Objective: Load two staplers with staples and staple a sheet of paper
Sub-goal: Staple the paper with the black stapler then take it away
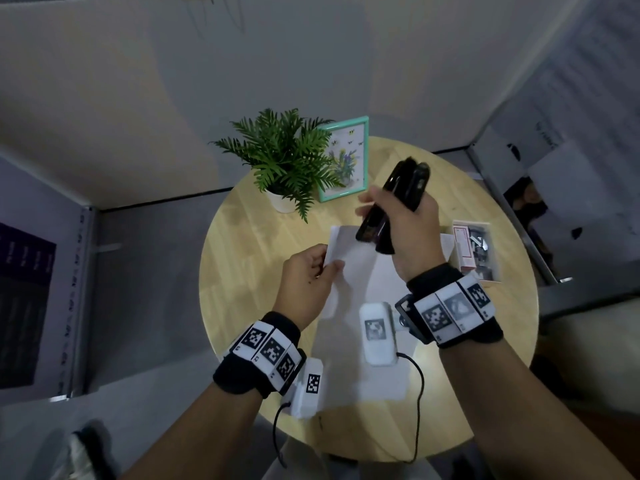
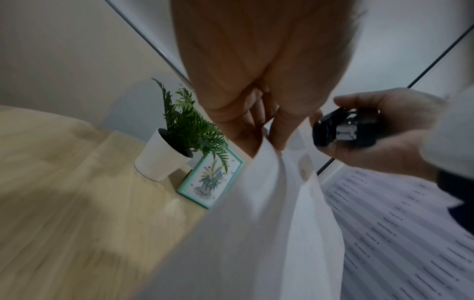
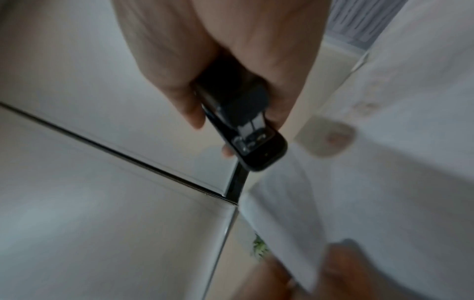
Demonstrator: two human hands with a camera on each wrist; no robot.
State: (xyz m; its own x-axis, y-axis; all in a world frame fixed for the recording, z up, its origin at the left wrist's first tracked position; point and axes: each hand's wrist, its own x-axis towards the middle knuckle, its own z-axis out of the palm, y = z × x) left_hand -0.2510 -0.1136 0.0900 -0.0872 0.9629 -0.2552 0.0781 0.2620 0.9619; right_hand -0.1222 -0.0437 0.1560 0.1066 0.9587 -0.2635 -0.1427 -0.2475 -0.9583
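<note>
My right hand (image 1: 412,230) grips a black stapler (image 1: 403,178) and holds it in the air above the far edge of a white sheet of paper (image 1: 360,271). In the right wrist view the stapler (image 3: 251,130) points away from my right hand (image 3: 205,71), its metal anvil showing. My left hand (image 1: 311,271) pinches the sheet's left edge near its far corner and lifts it off the round wooden table (image 1: 263,258). The left wrist view shows my left hand (image 2: 261,125) pinching the paper (image 2: 256,223), with the stapler (image 2: 343,132) just to the right. I cannot tell whether one or two staplers are held.
An open box of staples (image 1: 476,251) lies at the table's right side. A potted fern (image 1: 280,161) and a teal picture frame (image 1: 349,157) stand at the far edge. Grey partition walls surround the table.
</note>
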